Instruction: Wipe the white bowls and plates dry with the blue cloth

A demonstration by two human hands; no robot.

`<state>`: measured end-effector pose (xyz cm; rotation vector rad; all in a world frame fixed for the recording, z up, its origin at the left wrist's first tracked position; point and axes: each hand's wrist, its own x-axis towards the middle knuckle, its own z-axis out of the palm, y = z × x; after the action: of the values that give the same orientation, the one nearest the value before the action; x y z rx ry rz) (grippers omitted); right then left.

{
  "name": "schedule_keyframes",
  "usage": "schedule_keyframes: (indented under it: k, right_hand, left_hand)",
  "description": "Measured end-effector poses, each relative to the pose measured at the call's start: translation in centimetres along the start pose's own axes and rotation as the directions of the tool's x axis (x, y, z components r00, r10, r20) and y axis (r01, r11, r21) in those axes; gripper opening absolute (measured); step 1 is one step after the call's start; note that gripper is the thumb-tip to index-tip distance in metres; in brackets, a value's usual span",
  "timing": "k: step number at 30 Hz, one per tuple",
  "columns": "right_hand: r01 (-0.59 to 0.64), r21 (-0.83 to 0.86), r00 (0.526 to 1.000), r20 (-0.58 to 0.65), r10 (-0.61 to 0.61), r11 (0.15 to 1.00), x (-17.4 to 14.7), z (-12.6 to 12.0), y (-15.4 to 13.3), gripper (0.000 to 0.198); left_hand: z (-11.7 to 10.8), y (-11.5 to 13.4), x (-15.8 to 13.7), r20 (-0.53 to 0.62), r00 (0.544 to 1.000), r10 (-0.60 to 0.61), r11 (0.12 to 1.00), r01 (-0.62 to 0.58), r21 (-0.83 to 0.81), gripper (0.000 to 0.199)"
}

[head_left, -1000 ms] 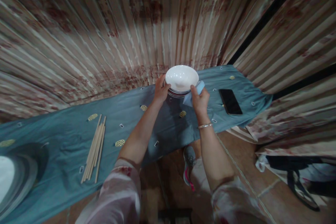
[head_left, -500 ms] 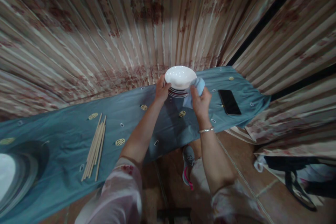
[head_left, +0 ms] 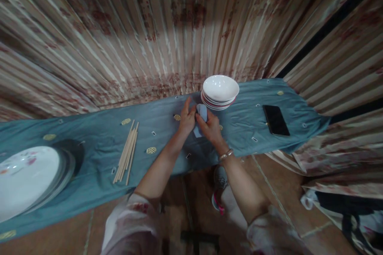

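My right hand (head_left: 211,126) is closed around a bunched light-blue cloth (head_left: 202,112), part of which hangs below the fingers. My left hand (head_left: 188,119) meets the cloth's left side, its thumb against it and a finger stretched upward; the grip there is partly hidden. Just behind the hands stands a stack of white bowls (head_left: 220,87), some with red on the outside, and neither hand holds it.
A blue-green tablecloth (head_left: 161,127) with pineapple prints covers the long table. Several wooden chopsticks (head_left: 127,153) lie left of my arms. Stacked plates (head_left: 30,183) stand at far left, and a black phone (head_left: 275,120) lies right. A pleated curtain (head_left: 167,48) hangs behind.
My left hand has let go of the bowl stack, which stays on the table. Both hands, with the cloth, have come nearer and together in front of it. The view has turned left.
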<state>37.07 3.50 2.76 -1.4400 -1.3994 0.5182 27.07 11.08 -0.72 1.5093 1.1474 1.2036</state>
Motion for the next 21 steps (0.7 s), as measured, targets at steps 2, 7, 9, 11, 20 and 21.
schedule_keyframes:
  k: [2,7,9,11,20,21]
  right_hand:
    - [0.011,0.0,0.997,0.078,-0.01,1.0,-0.9,1.3,-0.2,0.03]
    - [0.031,-0.011,0.973,0.229,-0.027,0.999,-2.6,3.9,-1.0,0.026]
    - [0.037,-0.016,0.962,0.27,-0.031,0.999,-3.0,4.8,-1.3,0.027]
    - [0.044,-0.014,0.953,0.301,-0.038,0.999,-3.4,5.7,-1.5,0.029]
    - [0.02,-0.044,0.898,0.44,0.002,0.999,-5.9,9.4,-2.6,0.033]
    - [0.014,-0.038,0.896,0.445,0.004,0.999,-6.2,9.7,-2.7,0.032]
  left_hand:
    - [-1.8,0.0,-1.9,-0.059,0.998,-0.026,1.0,0.025,-0.01,0.048]
    - [-5.7,0.1,-6.0,-0.124,0.99,-0.064,0.997,0.059,-0.043,0.047]
    - [-7.0,0.1,-7.3,-0.134,0.989,-0.067,0.998,0.065,-0.023,0.048]
    - [-8.0,-0.1,-8.5,-0.144,0.987,-0.073,0.997,0.072,-0.013,0.049]
    - [-10.9,-0.7,-12.2,-0.214,0.97,-0.118,0.993,0.114,-0.031,0.045]
    - [-11.2,-0.7,-12.4,-0.219,0.967,-0.133,0.991,0.129,-0.034,0.045]
